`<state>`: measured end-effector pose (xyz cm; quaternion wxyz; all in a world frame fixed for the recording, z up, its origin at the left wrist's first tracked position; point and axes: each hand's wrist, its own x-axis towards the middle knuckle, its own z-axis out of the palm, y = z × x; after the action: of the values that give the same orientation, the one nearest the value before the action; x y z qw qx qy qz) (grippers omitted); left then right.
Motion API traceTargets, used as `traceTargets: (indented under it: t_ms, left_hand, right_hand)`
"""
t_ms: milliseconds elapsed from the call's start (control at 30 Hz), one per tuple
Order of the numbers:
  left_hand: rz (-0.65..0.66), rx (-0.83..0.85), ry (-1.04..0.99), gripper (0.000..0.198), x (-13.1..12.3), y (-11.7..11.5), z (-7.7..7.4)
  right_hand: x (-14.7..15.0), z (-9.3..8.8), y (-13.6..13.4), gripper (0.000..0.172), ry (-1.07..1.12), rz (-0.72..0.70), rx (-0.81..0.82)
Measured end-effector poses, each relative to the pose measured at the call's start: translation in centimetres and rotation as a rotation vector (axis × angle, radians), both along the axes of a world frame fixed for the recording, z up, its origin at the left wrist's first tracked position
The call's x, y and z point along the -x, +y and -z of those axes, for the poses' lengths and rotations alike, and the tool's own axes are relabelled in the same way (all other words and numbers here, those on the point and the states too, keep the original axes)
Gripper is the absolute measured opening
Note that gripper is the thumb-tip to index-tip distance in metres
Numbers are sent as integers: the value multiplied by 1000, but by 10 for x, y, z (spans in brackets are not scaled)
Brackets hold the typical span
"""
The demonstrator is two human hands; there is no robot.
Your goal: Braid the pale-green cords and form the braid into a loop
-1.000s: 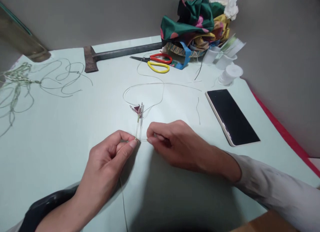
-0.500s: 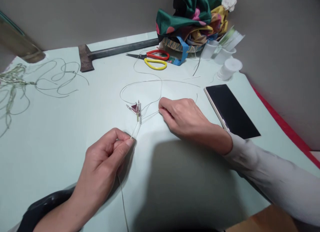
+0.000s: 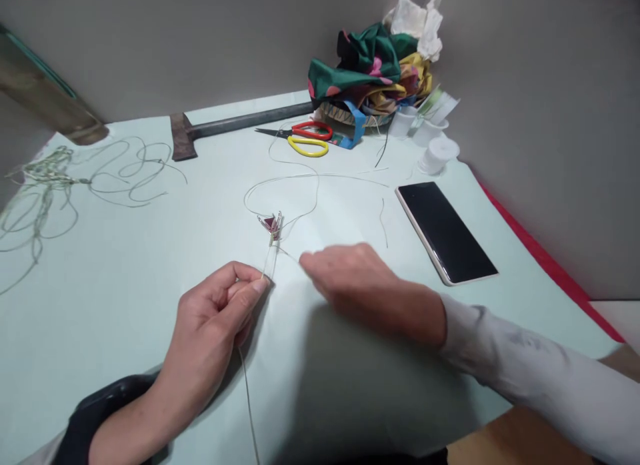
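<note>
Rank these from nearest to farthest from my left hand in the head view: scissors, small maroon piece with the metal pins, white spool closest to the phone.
From the left hand:
1. Maroon piece: just ahead, slightly right.
2. Scissors: farther ahead, also to the right.
3. White spool: far right, beyond the phone.

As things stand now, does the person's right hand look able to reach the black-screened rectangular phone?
Probably yes: nothing bulky stands between the right hand and the black-screened rectangular phone, though that hand's grip seems occupied by a thin pale thread.
</note>
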<state>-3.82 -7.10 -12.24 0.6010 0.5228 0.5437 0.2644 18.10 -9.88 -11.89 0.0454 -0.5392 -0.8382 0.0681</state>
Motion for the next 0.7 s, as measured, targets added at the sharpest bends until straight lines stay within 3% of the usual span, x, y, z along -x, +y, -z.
traceTargets:
  t_ms: [100, 233, 333, 433, 533, 700]
  left_hand:
    - [-27, 33, -59, 29, -2, 0, -1]
    - [-31, 53, -89, 32, -4, 1, 1]
    - [47, 21, -76, 31, -4, 3, 2]
    - [108, -25, -65, 31, -5, 2, -1]
    - [108, -33, -36, 33, -6, 0, -5]
    - [86, -65, -7, 33, -6, 0, -4]
  right_hand:
    - [17, -2, -18, 23, -35, -197, -22]
    - [31, -12, -18, 23, -7, -319, 22]
    - [29, -20, -4, 23, 106, -280, 29]
    - [21, -26, 17, 18, 277, -138, -14]
    - [16, -27, 37, 24, 377, -29, 59]
    - [23, -20, 52, 25, 447, -34, 115]
